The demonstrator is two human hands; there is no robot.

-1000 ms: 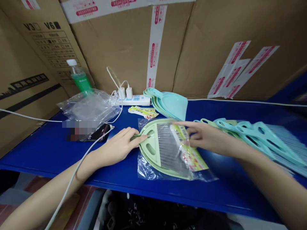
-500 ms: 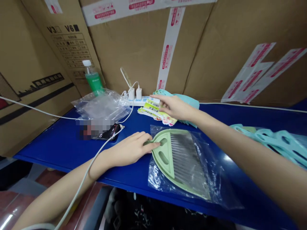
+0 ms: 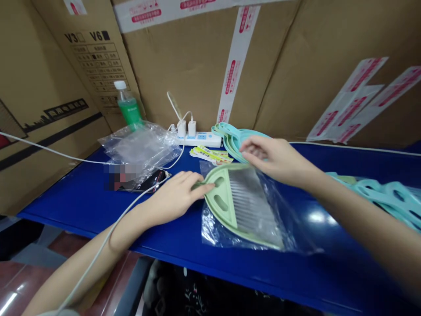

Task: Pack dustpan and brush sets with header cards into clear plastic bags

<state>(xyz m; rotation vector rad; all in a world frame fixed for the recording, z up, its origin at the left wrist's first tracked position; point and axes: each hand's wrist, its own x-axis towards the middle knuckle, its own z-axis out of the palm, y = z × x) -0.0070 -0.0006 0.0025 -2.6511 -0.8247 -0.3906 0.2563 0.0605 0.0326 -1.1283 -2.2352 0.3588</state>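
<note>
A pale green dustpan and brush set point(image 3: 225, 197) lies on the blue table, its grey bristles facing right, partly inside a clear plastic bag point(image 3: 210, 230). My left hand point(image 3: 179, 193) is closed on its narrow left end, the thumb on top. Just above the set's far edge is my right hand point(image 3: 266, 156), fingers curled in; whether anything sits between them is hidden. Behind that hand are stacked turquoise dustpans point(image 3: 230, 131). Yellow-green printed cards point(image 3: 210, 153) lie to their left.
A white power strip point(image 3: 204, 139) with plugged chargers stands by the cardboard wall point(image 3: 184, 66). Clear plastic bags point(image 3: 141, 149), a green-labelled bottle point(image 3: 129, 109) and a phone point(image 3: 151, 182) are at left. More turquoise pieces point(image 3: 378, 193) lie right. A white cable point(image 3: 138, 206) crosses my left arm.
My right hand has drawn back from the cards, moving right and a little toward me. Fewer cards show there now. The green set has shifted slightly away from me, with my left hand still on it.
</note>
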